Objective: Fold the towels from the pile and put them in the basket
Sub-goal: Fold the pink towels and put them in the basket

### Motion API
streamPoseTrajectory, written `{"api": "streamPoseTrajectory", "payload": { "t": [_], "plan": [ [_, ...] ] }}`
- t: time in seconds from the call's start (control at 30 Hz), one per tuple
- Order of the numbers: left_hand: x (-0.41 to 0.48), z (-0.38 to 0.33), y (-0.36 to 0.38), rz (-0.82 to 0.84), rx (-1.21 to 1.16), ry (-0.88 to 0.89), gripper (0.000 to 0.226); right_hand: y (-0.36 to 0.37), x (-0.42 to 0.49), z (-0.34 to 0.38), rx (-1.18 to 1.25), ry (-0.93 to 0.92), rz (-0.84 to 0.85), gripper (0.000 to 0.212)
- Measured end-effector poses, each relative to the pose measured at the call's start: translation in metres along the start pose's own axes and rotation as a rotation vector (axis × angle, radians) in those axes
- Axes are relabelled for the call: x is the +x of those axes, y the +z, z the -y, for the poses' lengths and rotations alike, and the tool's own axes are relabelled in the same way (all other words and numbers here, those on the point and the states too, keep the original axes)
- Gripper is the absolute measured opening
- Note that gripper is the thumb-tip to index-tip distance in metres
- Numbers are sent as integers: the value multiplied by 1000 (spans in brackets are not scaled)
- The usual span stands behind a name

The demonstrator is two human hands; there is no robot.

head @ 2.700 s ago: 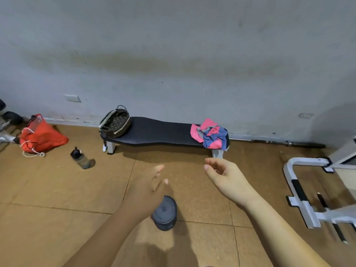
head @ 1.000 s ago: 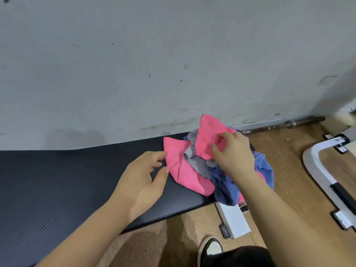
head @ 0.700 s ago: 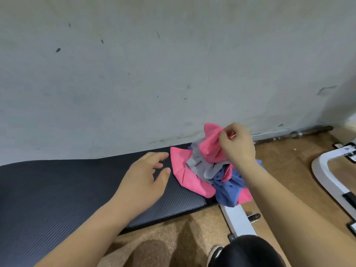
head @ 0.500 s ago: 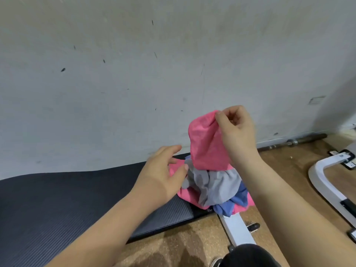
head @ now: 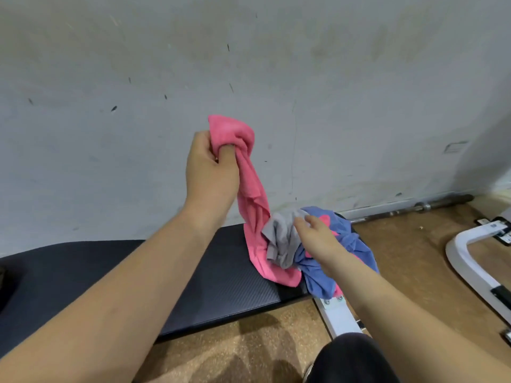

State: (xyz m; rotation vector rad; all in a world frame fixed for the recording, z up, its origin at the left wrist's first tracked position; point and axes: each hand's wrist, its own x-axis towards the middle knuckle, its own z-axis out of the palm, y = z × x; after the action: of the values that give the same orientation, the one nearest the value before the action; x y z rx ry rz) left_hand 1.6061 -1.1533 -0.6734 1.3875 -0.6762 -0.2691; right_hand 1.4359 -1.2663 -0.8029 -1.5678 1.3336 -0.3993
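My left hand [head: 211, 172] grips one end of a pink towel [head: 250, 189] and holds it up in front of the wall. The rest of that towel hangs down into the pile at the right end of the black bench [head: 193, 275]. The pile holds a grey towel [head: 280, 241], a blue towel [head: 318, 275] and more pink cloth. My right hand [head: 318, 236] lies low on the pile, fingers stretched out and touching the grey towel. The basket is out of view.
The wall stands right behind the bench. A metal bar [head: 431, 204] lies along its base at the right. A white metal frame [head: 464, 258] sits on the cork floor at far right. The bench's white leg [head: 337, 313] and my dark-clad knee [head: 354, 357] are below the pile.
The pink towel passed from my right hand to my left, which lifted it higher and to the left. My right hand dropped down onto the pile.
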Motion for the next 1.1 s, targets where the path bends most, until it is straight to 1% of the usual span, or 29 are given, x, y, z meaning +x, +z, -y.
{"api": "streamPoseTrajectory", "payload": {
  "t": [0.03, 0.07, 0.13, 0.17, 0.2, 0.23, 0.3, 0.37, 0.4, 0.5, 0.57, 0.63, 0.7, 0.8, 0.83, 0.9, 0.93, 0.97, 1.03, 1.1],
  "plan": [
    [5, -14, -8, -16, 3, 37, 15, 1, 3, -14, -19, 38, 26, 44],
    [9, -28, -18, -22, 21, 78, 12, 2, 2, -19, -28, 52, 4, 33],
    [13, -50, -39, -14, 81, 152, 12, 3, -2, -6, 0, -24, -111, 22],
    [13, -57, -49, -8, 102, 169, 13, 5, -7, 11, 35, -94, -156, 23],
    [10, -62, -58, -8, 119, 169, 14, 6, -15, 32, 73, -177, -152, 33],
    [7, -65, -66, -18, 138, 154, 14, 8, -26, 54, 89, -245, -107, 41],
    [-1, -71, -76, -32, 187, 113, 9, 14, -54, 100, 130, -400, 82, 45],
    [-9, -79, -81, 20, 257, 75, 5, 26, -83, 135, 203, -484, 292, 44],
    [-12, -83, -84, 72, 293, 53, 5, 30, -95, 147, 237, -511, 364, 41],
    [-24, -96, -96, 257, 363, -2, 4, 41, -116, 161, 320, -541, 468, 31],
    [-29, -104, -110, 301, 369, -8, 7, 38, -127, 161, 375, -538, 510, 29],
    [-34, -114, -124, 329, 338, -6, 10, 33, -136, 159, 434, -549, 503, 33],
    [-40, -127, -136, 415, 338, -27, 16, 28, -144, 161, 459, -560, 486, 36],
    [-48, -145, -154, 541, 424, -77, 37, 21, -162, 169, 346, -628, 371, 21],
    [-50, -150, -160, 581, 446, -102, 43, 19, -168, 173, 306, -666, 319, 20],
    [-57, -162, -169, 665, 475, -142, 48, 15, -181, 182, 213, -754, 221, 28],
    [-62, -166, -172, 681, 487, -147, 50, 16, -186, 186, 141, -796, 175, 30],
    [-66, -169, -171, 651, 504, -141, 53, 16, -192, 190, 64, -839, 144, 29],
    [-74, -172, -166, 524, 569, -112, 58, 22, -200, 194, -53, -929, 116, 22],
    [-76, -170, -159, 419, 600, -126, 64, 31, -205, 195, -146, -1018, 76, 15]
  ]
}}
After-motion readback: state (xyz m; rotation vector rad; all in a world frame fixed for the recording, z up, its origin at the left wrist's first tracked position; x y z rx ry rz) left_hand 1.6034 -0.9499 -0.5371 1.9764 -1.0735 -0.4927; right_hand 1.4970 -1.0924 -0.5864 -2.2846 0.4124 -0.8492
